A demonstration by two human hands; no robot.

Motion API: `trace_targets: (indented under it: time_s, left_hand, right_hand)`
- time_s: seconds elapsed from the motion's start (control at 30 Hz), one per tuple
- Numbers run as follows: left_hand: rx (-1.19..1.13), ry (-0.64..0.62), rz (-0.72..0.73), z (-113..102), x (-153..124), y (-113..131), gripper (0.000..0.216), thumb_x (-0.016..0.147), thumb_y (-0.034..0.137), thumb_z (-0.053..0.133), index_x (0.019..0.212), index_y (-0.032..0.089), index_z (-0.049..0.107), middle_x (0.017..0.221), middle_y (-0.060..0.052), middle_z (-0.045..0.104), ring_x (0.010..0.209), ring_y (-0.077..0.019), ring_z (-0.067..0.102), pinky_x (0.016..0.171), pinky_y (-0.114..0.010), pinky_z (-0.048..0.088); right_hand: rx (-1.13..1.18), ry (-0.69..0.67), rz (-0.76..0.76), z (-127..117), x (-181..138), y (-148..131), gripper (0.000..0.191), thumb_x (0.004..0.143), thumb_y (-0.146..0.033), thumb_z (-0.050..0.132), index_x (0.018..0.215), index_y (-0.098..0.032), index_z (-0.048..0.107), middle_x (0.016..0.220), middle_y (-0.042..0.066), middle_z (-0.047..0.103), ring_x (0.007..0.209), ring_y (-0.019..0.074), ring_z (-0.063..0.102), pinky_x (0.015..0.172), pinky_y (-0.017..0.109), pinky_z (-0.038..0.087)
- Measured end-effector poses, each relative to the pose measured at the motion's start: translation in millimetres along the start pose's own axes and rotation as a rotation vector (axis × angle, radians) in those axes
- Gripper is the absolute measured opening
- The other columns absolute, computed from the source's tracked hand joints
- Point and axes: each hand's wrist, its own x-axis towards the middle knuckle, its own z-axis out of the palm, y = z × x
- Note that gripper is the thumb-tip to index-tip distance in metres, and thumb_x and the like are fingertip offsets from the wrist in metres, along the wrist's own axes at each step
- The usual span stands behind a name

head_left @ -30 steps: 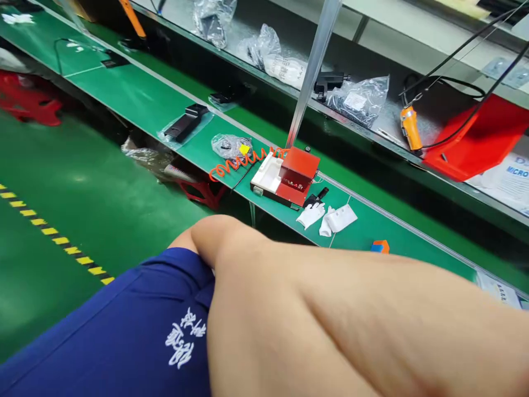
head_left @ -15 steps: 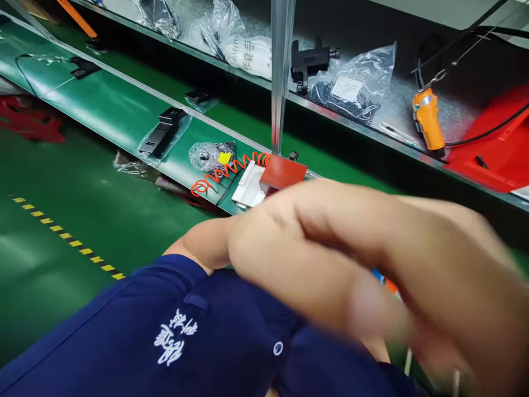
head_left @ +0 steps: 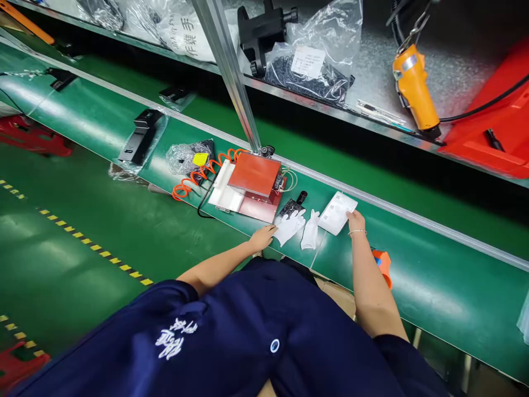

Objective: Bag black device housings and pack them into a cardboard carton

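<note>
My left hand (head_left: 263, 237) lies at the front edge of the green bench, its fingers stretched out beside a white glove (head_left: 289, 226). A second white glove (head_left: 309, 230) lies flat to the right. With my right hand (head_left: 356, 221) I grip the right edge of a white printed sheet (head_left: 336, 213), which rests on the bench. Left of the gloves stands a press-like fixture with a red-brown top plate (head_left: 255, 173) and a white block (head_left: 226, 187). A small black part (head_left: 291, 208) lies partly under the first glove.
A coiled orange hose (head_left: 185, 190) runs left of the fixture. Further left are a bagged part with a yellow tag (head_left: 200, 159) and a black bracket (head_left: 141, 138). A metal post (head_left: 233, 77) rises behind. An orange electric screwdriver (head_left: 415, 88) hangs before the shelf at right.
A blurred hand filled the right foreground close to the camera. Both hands now show down at the bench, the right one on the white sheet. The view has shifted, bringing the gloves into sight.
</note>
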Motion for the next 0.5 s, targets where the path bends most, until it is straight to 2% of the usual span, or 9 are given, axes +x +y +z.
trace_targets:
  time_s: [0.07,0.13,0.17,0.23,0.27,0.33,0.4,0.5]
  left_hand:
    - [0.021,0.015,-0.026,3.2,9.0,5.9,0.052,0.091,0.008,0.05,0.142,0.016,0.054,0.146,-0.014,0.057,0.134,-0.0273,0.053,0.113,-0.039,0.044]
    - [0.032,0.038,-0.036,2.6,20.5,16.6,0.047,0.096,0.011,0.044,0.142,0.015,0.053,0.14,-0.014,0.06,0.13,-0.026,0.056,0.109,-0.037,0.045]
    - [0.035,0.05,-0.034,2.1,26.4,22.3,0.046,0.098,0.012,0.041,0.142,0.015,0.053,0.139,-0.014,0.06,0.129,-0.0252,0.056,0.108,-0.035,0.046]
    - [0.04,0.064,-0.023,1.5,36.0,31.8,0.045,0.098,0.011,0.037,0.14,0.014,0.053,0.141,-0.015,0.057,0.128,-0.0252,0.056,0.105,-0.035,0.048]
    - [0.045,0.063,-0.014,1.5,38.9,34.9,0.044,0.098,0.01,0.036,0.137,0.013,0.055,0.14,-0.016,0.056,0.128,-0.0264,0.056,0.104,-0.036,0.048]
    - [0.053,0.032,0.027,2.7,40.6,37.9,0.039,0.096,0.008,0.038,0.127,0.012,0.061,0.134,-0.017,0.058,0.127,-0.0291,0.056,0.103,-0.039,0.049]
    - [0.051,-0.025,0.104,5.5,38.7,40.6,0.033,0.095,0.01,0.042,0.116,0.015,0.067,0.125,-0.015,0.062,0.123,-0.0291,0.059,0.103,-0.04,0.05]
    - [0.033,-0.078,0.211,10.2,35.6,56.0,0.03,0.095,0.014,0.046,0.116,0.017,0.068,0.123,-0.013,0.064,0.121,-0.0277,0.06,0.105,-0.04,0.05]
  right_hand:
    - [-0.129,0.01,-0.008,-13.3,-6.0,0.7,0.046,0.077,-0.037,0.07,0.114,-0.01,0.069,0.124,0.019,0.068,0.115,0.0288,0.063,0.106,0.049,0.047]
    - [-0.217,-0.014,-0.004,-22.3,-29.9,8.9,0.045,0.079,-0.039,0.066,0.116,-0.013,0.069,0.134,0.018,0.063,0.124,0.0288,0.058,0.113,0.049,0.041]
    - [-0.246,-0.053,0.013,-23.6,-47.7,16.1,0.041,0.079,-0.041,0.065,0.111,-0.015,0.07,0.13,0.017,0.065,0.122,0.0285,0.059,0.113,0.049,0.041]
    - [-0.275,-0.184,0.086,-19.0,-89.8,35.0,0.028,0.078,-0.043,0.066,0.091,-0.018,0.072,0.104,0.011,0.074,0.103,0.0272,0.067,0.107,0.049,0.047]
    - [-0.278,-0.257,0.133,-13.4,-111.4,45.7,0.024,0.077,-0.043,0.067,0.082,-0.02,0.071,0.09,0.008,0.075,0.092,0.0262,0.069,0.102,0.048,0.05]
    - [-0.265,-0.36,0.229,1.1,-148.7,65.9,0.023,0.074,-0.043,0.071,0.073,-0.021,0.069,0.075,0.005,0.073,0.078,0.0252,0.071,0.094,0.047,0.056]
    - [-0.225,-0.393,0.315,16.0,-172.3,81.1,0.027,0.074,-0.047,0.071,0.077,-0.021,0.068,0.076,0.007,0.073,0.081,0.0259,0.073,0.089,0.044,0.058]
    - [-0.132,-0.386,0.384,31.5,-180.5,87.9,0.036,0.078,-0.058,0.063,0.088,-0.023,0.064,0.092,0.01,0.075,0.1,0.0263,0.074,0.092,0.042,0.059]
